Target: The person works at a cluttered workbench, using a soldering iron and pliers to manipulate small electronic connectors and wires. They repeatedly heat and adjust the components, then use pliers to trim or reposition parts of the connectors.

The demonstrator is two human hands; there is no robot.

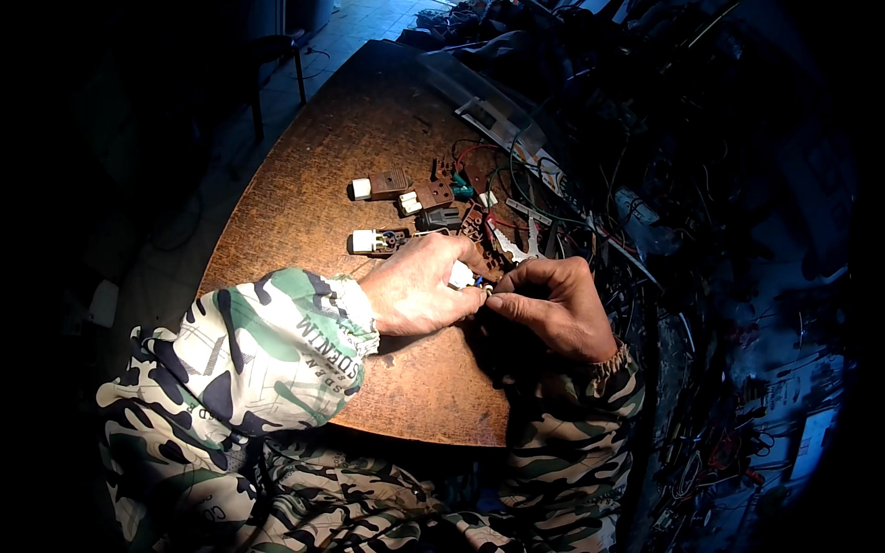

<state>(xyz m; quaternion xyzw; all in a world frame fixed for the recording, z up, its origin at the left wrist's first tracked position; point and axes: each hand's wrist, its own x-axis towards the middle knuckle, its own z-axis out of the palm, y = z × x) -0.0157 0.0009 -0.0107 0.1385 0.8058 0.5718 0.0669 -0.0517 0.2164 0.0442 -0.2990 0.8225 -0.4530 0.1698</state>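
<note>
1. A small white part (460, 275) with a blue bit (478, 280) is above the desk (304, 194), gripped in the fingers of the left hand (415, 286).
2. The right hand (564, 309) has its fingers close together by the blue bit; I cannot tell if they grip it.
3. A silver tool (513, 247) lies just past the hands.
4. A black block (438, 219) and three brown pieces with white ends (387, 184) lie past the left hand.

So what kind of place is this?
Probably a small electrical workshop: there's a worn brown wooden table, boxy brown-and-white plastic connectors, and a dark, jumbled heap of clutter and wires alongside.
</note>
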